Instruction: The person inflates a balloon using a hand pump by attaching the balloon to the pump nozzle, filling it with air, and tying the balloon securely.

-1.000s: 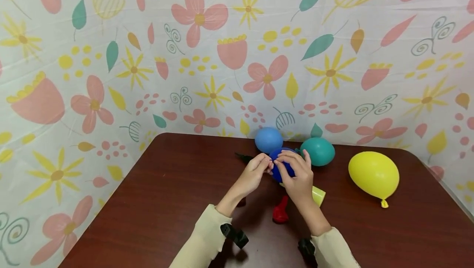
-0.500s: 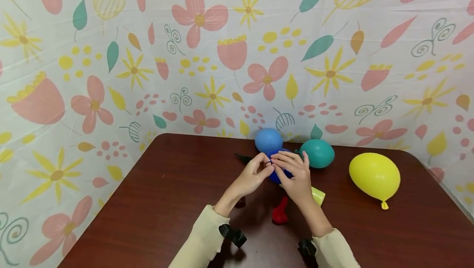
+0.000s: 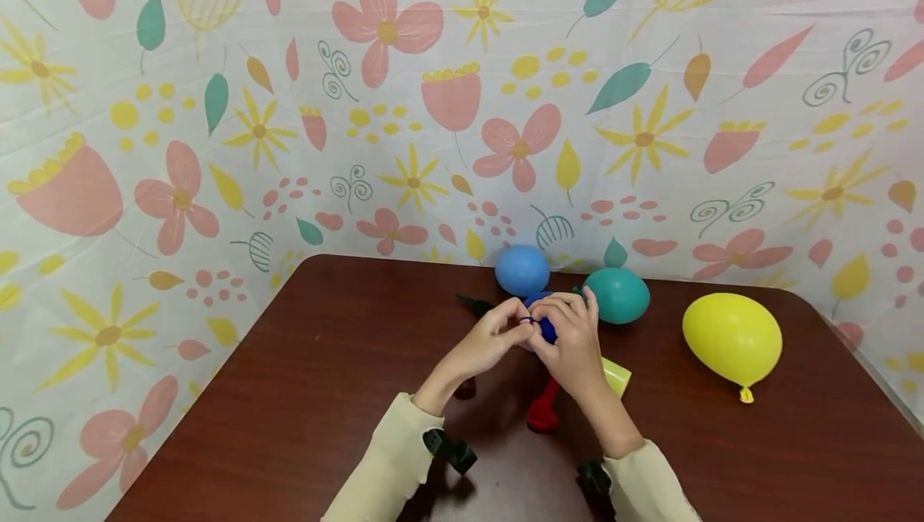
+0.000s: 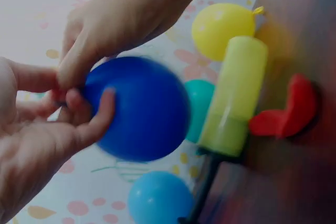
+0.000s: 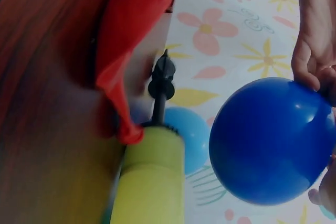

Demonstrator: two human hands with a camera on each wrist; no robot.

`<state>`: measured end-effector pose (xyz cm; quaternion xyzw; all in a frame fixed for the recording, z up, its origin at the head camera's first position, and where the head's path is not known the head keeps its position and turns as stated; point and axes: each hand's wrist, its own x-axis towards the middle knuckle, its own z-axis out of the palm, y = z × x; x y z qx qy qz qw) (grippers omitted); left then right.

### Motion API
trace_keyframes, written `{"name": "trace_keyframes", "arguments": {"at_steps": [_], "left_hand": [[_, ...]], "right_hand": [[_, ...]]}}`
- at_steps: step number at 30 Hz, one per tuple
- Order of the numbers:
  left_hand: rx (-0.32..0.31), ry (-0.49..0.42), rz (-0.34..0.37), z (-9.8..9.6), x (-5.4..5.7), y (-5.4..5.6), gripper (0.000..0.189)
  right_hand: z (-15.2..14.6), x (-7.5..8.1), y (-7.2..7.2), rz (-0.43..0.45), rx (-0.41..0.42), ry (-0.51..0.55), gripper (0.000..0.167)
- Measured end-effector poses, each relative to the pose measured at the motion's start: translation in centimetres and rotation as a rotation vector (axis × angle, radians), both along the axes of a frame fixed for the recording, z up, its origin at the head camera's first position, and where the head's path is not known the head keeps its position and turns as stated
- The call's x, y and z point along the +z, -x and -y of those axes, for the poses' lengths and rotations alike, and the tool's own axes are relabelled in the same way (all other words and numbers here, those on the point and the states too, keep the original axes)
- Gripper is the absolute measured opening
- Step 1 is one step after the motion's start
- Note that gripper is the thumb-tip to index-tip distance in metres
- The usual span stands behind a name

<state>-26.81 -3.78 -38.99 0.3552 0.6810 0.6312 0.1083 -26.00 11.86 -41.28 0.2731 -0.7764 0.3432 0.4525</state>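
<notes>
A dark blue inflated balloon (image 4: 142, 109) hangs in front of me, its neck pinched between both hands. In the head view my left hand (image 3: 493, 341) grips the neck from the left, thumb and fingers curled together. My right hand (image 3: 574, 339) pinches the same spot from the right, fingertips touching those of the left. A thin blue strand of the neck shows between them. The balloon's round body is mostly behind the hands in the head view, but plain in the right wrist view, where the left hand (image 5: 316, 40) shows above it.
A yellow hand pump (image 5: 152, 182) with a black nozzle lies beneath the hands. Near it is a limp red balloon (image 3: 543, 411). Light blue (image 3: 522, 270), teal (image 3: 616, 296) and yellow (image 3: 732, 339) inflated balloons rest on the brown table (image 3: 325, 378). A patterned cloth (image 3: 404, 105) hangs behind.
The fingers of both hands have shifted round the blue balloon's neck and drawn closer together. The right fingers are now more curled. The other balloons have stayed in place.
</notes>
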Motion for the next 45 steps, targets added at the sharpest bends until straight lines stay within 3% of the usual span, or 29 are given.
{"name": "trace_keyframes", "arguments": {"at_steps": [7,10,15,20,25,29,37,45], "left_hand": [[-0.093,-0.076,0.09,1.1,0.3,0.5,0.02],[-0.095,-0.093,0.11,1.3,0.4,0.7,0.019],[-0.096,-0.102,0.075,0.6,0.4,0.5,0.02],[-0.052,-0.137,0.057,0.0,0.1,0.0,0.02],[-0.02,-0.187,0.111,-0.2,0.0,-0.2,0.021],[-0.005,-0.187,0.112,-0.2,-0.2,-0.1,0.02],[0.037,-0.187,0.102,-0.2,-0.3,-0.3,0.022],[0.049,-0.131,0.091,-0.3,-0.2,-0.2,0.023]], "right_hand": [[0.3,0.7,-0.4,0.035,0.073,0.033,0.007],[0.4,0.9,-0.5,0.039,0.09,0.04,0.006],[0.2,0.7,-0.2,0.07,0.088,0.09,0.006],[0.1,0.2,-0.1,0.098,0.058,0.175,0.009],[0.6,-0.2,-0.3,0.007,-0.007,0.217,0.011],[1.1,-0.4,-0.5,-0.088,-0.048,0.23,0.015],[1.3,-0.8,-0.6,-0.152,-0.034,0.156,0.018],[1.4,-1.0,0.3,-0.245,-0.109,0.094,0.011]]}}
